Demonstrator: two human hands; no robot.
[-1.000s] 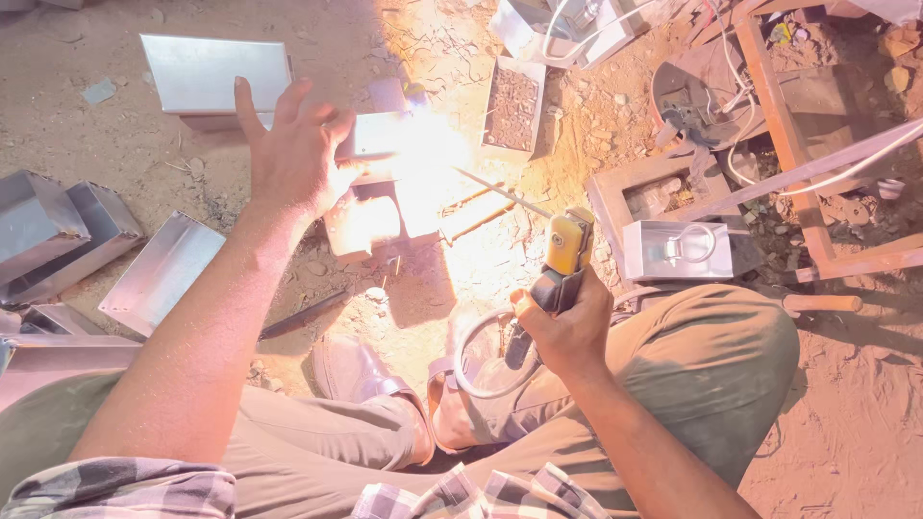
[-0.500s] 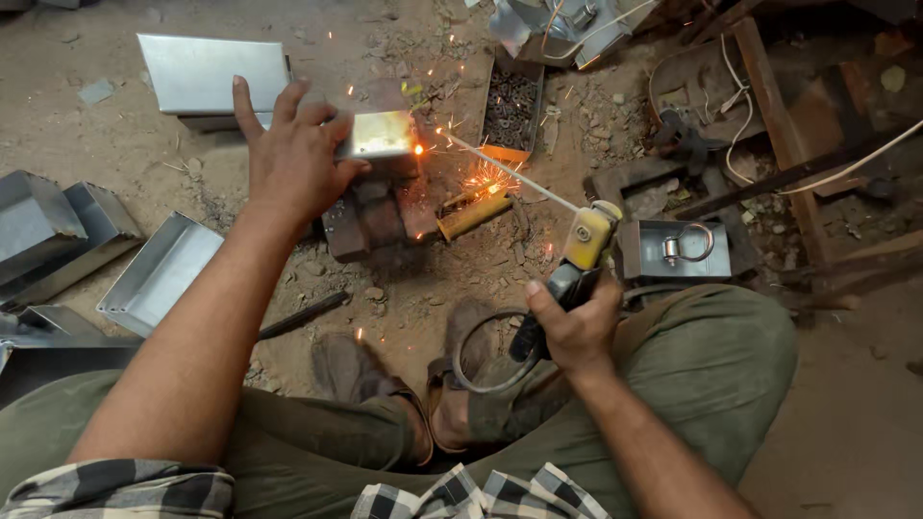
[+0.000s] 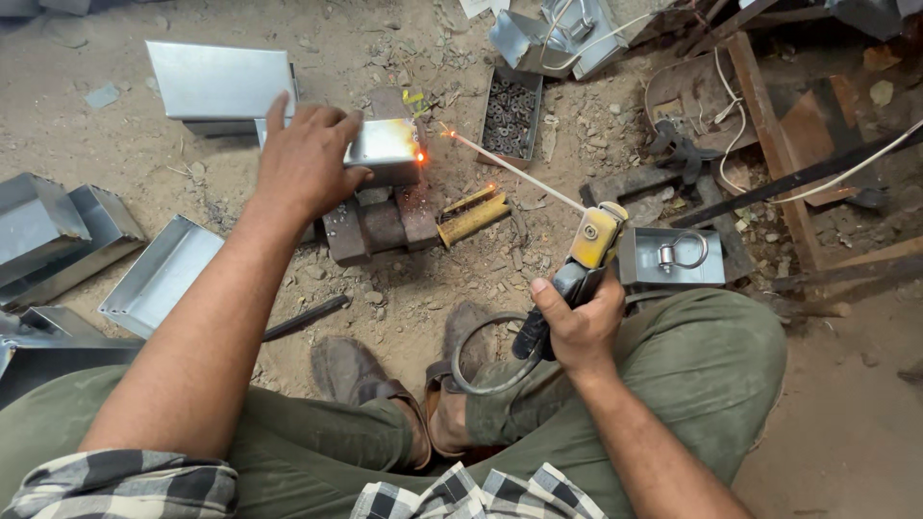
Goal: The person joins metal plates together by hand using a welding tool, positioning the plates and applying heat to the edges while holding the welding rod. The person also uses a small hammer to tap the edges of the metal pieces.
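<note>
Left hand (image 3: 306, 159), fingers spread, presses flat on a shiny folded sheet-metal piece (image 3: 385, 144) atop rusty iron blocks (image 3: 380, 226) at 12 o'clock. Right hand (image 3: 577, 322), at 4 o'clock from the piece, grips a yellow-headed electrode holder (image 3: 586, 252); its thin welding rod (image 3: 514, 175) glows orange at the piece's right edge.

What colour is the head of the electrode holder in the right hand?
Yellow, on the electrode holder gripped by the right hand; clearest in the head view.
</note>
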